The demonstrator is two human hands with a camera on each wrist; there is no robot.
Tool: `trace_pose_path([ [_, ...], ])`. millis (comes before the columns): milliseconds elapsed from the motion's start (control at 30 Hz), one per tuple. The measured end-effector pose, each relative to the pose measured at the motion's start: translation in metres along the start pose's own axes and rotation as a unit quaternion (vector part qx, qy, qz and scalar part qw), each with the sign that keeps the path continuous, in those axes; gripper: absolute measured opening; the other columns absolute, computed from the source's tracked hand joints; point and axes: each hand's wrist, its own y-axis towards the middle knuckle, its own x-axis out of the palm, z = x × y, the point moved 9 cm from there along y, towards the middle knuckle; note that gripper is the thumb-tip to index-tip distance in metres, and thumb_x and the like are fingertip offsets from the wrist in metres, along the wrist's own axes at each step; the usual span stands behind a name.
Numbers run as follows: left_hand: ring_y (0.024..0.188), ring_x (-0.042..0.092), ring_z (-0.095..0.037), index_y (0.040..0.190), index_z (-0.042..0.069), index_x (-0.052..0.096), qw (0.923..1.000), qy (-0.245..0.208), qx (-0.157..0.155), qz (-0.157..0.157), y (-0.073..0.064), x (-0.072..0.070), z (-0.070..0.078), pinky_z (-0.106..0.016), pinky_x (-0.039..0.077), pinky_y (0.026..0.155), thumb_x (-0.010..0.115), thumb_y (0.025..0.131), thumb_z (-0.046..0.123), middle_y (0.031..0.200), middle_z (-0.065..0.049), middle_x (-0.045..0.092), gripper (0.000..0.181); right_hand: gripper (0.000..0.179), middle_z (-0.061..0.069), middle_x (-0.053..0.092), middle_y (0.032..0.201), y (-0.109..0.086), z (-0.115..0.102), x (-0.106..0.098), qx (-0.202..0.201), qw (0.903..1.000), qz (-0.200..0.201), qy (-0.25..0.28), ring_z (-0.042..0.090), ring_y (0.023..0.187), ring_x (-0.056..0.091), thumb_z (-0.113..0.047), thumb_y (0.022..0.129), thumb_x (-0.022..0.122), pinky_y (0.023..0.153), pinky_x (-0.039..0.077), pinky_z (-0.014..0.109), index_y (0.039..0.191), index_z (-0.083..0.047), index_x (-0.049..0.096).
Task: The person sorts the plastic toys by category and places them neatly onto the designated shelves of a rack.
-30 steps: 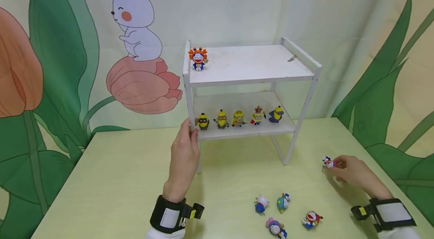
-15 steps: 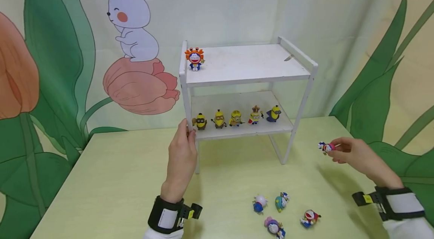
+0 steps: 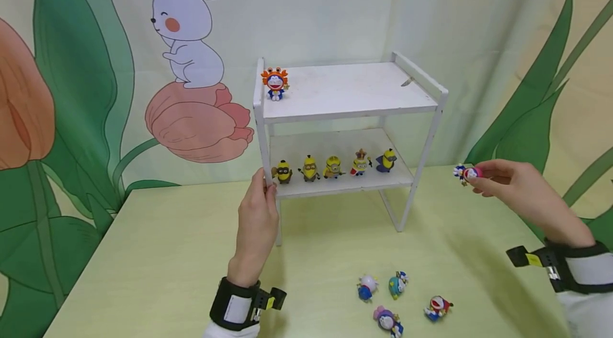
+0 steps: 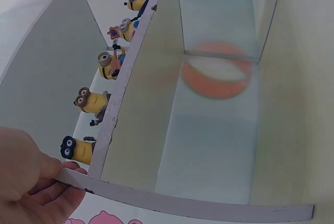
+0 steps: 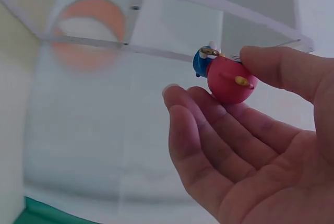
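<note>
White shelf [image 3: 351, 94], two tiers, standing on a pale green table [image 3: 167, 253] in the head view. Left hand [image 3: 258, 215] is gripping the shelf's front left post at the lower tier, fingers curled round it. Right hand [image 3: 514, 191] is hovering in the air off to the right of the shelf, well apart from the left hand, pinching a small red and blue figure [image 3: 466, 172] between thumb and fingertips. Five yellow figures [image 3: 335, 166] are standing in a row on the lower tier, just right of the left hand. An orange-maned figure [image 3: 275, 83] is standing on the upper tier, above the left hand. Four small figures [image 3: 397, 301] are lying on the table below and between the two hands.

Left wrist view: left hand [image 4: 31, 182] is wrapping the post, thumb and fingers [image 4: 57, 195] either side of it. Yellow figures [image 4: 96, 101] are lining up beyond the fingertips on the lower board.

Right wrist view: right hand [image 5: 250, 145] is holding the figure [image 5: 224, 75] with thumb on top and fingertips [image 5: 180, 96] beneath; the remaining fingers are lying loosely extended. Shelf [image 5: 172, 12] is showing beyond the figure, not touching it.
</note>
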Motion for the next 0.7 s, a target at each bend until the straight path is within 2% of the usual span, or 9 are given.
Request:
trace_pose_path([
  [167,0.095,0.064,-0.029,0.127,-0.005,0.046,1.0000,0.003,-0.003,0.000,0.000,0.000,-0.001,-0.040,0.057,0.079,0.052,0.099,-0.003,0.109,-0.021,0.062,0.029,0.053,0.004,0.072,0.106,-0.001,-0.031,-0.023,-0.008,0.9995,0.029,-0.013,0.005,0.090,0.066,-0.052,0.091,0.063,0.074,0.047,0.016,0.124,-0.011,0.061],
  [300,0.097,0.064,-0.030,0.128,-0.005,0.046,1.0000,0.003,-0.003,0.001,-0.001,0.000,-0.002,-0.040,0.057,0.080,0.052,0.099,-0.003,0.110,-0.023,0.062,0.030,0.049,0.004,0.072,0.105,0.002,-0.062,-0.040,-0.032,0.9980,0.050,-0.020,0.000,0.088,0.065,-0.048,0.090,0.066,0.073,0.044,0.012,0.123,-0.011,0.062],
  [433,0.098,0.064,-0.030,0.129,-0.005,0.045,1.0000,-0.002,-0.002,0.001,-0.001,0.000,-0.001,-0.040,0.056,0.081,0.052,0.099,-0.003,0.112,-0.024,0.061,0.031,0.046,0.003,0.072,0.102,0.004,-0.098,-0.053,-0.064,0.9948,0.077,-0.020,-0.001,0.086,0.065,-0.045,0.089,0.070,0.070,0.045,0.010,0.121,-0.012,0.064],
  [567,0.097,0.064,-0.028,0.129,-0.005,0.045,1.0000,-0.003,0.000,0.000,-0.001,0.000,-0.001,-0.038,0.057,0.081,0.053,0.098,-0.004,0.110,-0.022,0.061,0.032,0.040,0.002,0.073,0.100,0.007,-0.139,-0.060,-0.109,0.9903,0.085,-0.007,0.003,0.085,0.066,-0.038,0.088,0.073,0.071,0.047,0.011,0.118,-0.013,0.063],
  [700,0.096,0.064,-0.027,0.128,-0.005,0.045,1.0000,0.001,0.000,0.002,-0.001,0.000,0.000,-0.037,0.057,0.080,0.053,0.098,-0.003,0.108,-0.019,0.061,0.032,0.038,0.004,0.071,0.103,0.013,-0.176,-0.059,-0.141,0.9880,0.064,0.001,0.012,0.088,0.067,-0.035,0.089,0.073,0.074,0.047,0.014,0.118,-0.014,0.061],
])
